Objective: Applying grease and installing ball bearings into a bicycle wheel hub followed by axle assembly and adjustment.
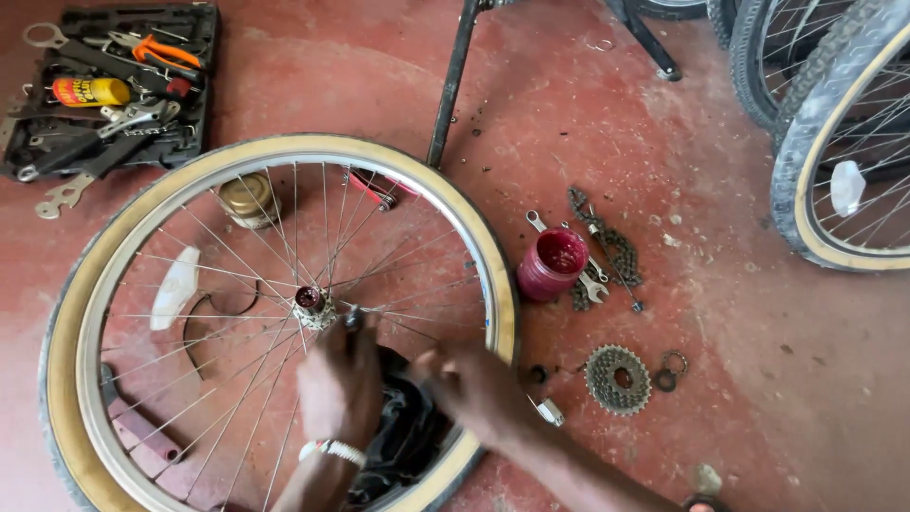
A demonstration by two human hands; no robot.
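A bicycle wheel (284, 152) with a tan-walled tyre lies flat on the red floor. Its hub (311, 305) sits at the middle of the spokes. My left hand (339, 384) rests on the spokes just below the hub, its fingertips at a small part beside the hub. My right hand (474, 389) reaches in over the rim from the right, fingers curled and blurred. A black cloth or inner tube (403, 431) lies under both hands. Whether either hand grips anything is hidden.
An open black tool case (104, 85) lies at the top left. A red pot (552, 264), spanners, a chain (616, 248) and a cassette sprocket (617, 379) lie right of the wheel. A brass tin (246, 199) sits among the spokes. More bicycle wheels (834, 142) stand top right.
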